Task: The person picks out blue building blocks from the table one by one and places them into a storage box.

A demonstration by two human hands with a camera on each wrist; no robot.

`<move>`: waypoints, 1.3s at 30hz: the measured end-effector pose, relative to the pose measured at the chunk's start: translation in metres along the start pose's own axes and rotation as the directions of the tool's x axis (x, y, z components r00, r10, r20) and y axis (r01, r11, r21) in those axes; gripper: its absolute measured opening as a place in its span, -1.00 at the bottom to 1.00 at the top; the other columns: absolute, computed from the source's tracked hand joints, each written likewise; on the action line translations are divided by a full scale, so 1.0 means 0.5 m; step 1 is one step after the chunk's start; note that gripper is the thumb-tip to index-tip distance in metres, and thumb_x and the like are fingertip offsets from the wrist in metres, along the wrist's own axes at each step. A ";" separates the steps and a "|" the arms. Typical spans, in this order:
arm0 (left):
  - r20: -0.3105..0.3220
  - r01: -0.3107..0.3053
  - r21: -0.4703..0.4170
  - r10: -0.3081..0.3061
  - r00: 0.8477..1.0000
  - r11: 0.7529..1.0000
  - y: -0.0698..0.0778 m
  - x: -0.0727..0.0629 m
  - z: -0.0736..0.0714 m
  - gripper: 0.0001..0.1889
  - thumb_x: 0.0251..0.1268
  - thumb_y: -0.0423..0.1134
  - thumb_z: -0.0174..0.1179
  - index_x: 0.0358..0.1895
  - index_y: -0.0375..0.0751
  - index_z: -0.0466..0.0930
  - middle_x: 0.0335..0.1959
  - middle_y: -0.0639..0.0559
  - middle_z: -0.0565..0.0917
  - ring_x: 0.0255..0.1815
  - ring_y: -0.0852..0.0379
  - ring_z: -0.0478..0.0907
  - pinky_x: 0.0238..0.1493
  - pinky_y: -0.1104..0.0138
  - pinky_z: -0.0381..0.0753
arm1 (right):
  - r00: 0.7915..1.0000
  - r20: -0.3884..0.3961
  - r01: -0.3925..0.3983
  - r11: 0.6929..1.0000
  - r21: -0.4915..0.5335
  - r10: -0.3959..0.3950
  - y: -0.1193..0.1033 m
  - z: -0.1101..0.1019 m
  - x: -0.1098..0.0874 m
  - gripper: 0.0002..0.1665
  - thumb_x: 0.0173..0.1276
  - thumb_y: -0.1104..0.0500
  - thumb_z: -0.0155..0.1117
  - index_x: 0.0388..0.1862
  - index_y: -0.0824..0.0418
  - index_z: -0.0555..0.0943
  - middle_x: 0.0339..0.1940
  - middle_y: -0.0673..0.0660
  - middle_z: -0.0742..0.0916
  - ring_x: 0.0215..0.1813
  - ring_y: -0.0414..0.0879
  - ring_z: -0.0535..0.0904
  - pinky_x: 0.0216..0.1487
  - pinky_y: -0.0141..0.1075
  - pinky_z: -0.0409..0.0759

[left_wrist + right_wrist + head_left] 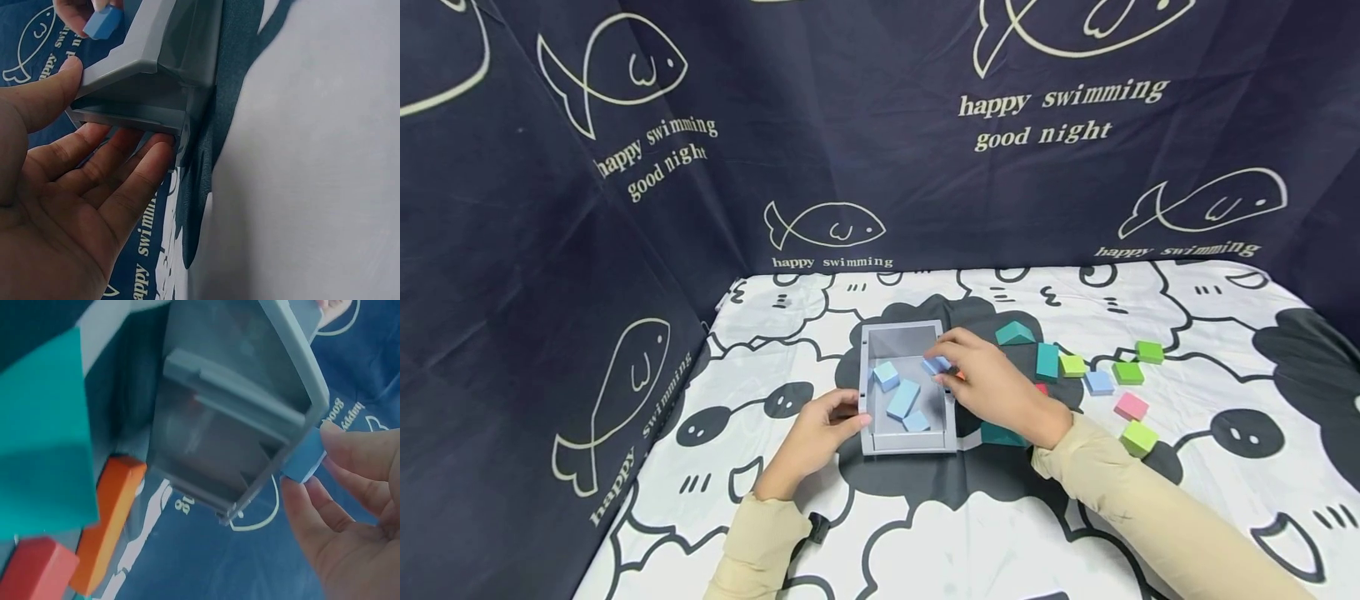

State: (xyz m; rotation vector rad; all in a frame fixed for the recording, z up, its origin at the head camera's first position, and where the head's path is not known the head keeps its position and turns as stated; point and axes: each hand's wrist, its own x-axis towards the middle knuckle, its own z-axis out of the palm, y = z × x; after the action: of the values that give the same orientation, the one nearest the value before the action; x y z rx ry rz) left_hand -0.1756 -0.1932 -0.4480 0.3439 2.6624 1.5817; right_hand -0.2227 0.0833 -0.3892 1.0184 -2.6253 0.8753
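Observation:
A grey box (pixel 913 442) stands on the cloth in the middle of the head view. Inside it lie three light blue blocks: a cube (pixel 886 376), a longer one (pixel 903 399) and a flat one (pixel 916 422). My left hand (pixel 814 437) grips the box's left side, thumb on the rim and fingertips under a ledge, as the left wrist view shows. Between thumb and fingers, my right hand (pixel 996 379) pinches a small blue block (pixel 304 459) at the box's right rim. In the head view the fingers partly cover that block (pixel 936 365).
Right of the box lie a teal triangular block (pixel 1015 333), a teal rectangular block (pixel 1047 361), a blue block (pixel 1099 382), a pink block (pixel 1131 407) and several green blocks (pixel 1139 437). Orange (pixel 109 522) and red (pixel 40 570) blocks lie close to the box. Dark curtains hang behind and left.

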 end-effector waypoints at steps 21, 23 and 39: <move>0.004 -0.004 -0.023 0.004 1.000 1.000 -0.005 0.003 0.000 -0.63 0.34 -0.19 0.32 0.13 -0.29 0.60 -0.06 -0.06 0.69 -0.03 0.03 0.66 0.02 0.22 0.64 | 0.976 0.199 0.147 0.944 -0.294 -0.090 -0.027 0.060 0.047 -0.59 0.06 0.52 0.33 -0.10 0.23 0.72 -0.09 0.11 0.62 -0.12 -0.06 0.56 -0.21 -0.25 0.64; 0.003 -0.009 -0.029 0.010 1.000 1.000 -0.004 0.003 0.000 -0.63 0.34 -0.19 0.32 0.13 -0.30 0.60 -0.06 -0.05 0.69 -0.03 0.03 0.66 0.02 0.23 0.64 | 0.972 0.219 0.160 0.932 -0.326 -0.091 -0.028 0.064 0.053 -0.61 0.03 0.50 0.36 -0.14 0.22 0.72 -0.15 0.10 0.62 -0.19 -0.07 0.55 -0.30 -0.24 0.63; 0.004 -0.001 -0.014 0.002 1.000 1.000 0.004 0.001 -0.001 -0.63 0.34 -0.21 0.32 0.14 -0.29 0.59 -0.08 -0.05 0.69 -0.04 0.04 0.66 0.03 0.20 0.64 | 0.929 0.362 0.238 0.880 -0.412 -0.081 -0.035 0.064 0.070 -0.71 0.11 0.41 0.40 -0.18 0.17 0.76 -0.38 0.03 0.58 -0.41 -0.15 0.42 -0.50 -0.31 0.47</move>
State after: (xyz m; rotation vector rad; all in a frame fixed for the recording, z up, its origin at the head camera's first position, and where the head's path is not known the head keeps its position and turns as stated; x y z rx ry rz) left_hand -0.1758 -0.1927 -0.4461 0.3482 2.6479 1.5970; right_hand -0.2363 0.0348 -0.3939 1.3128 -2.7531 0.0345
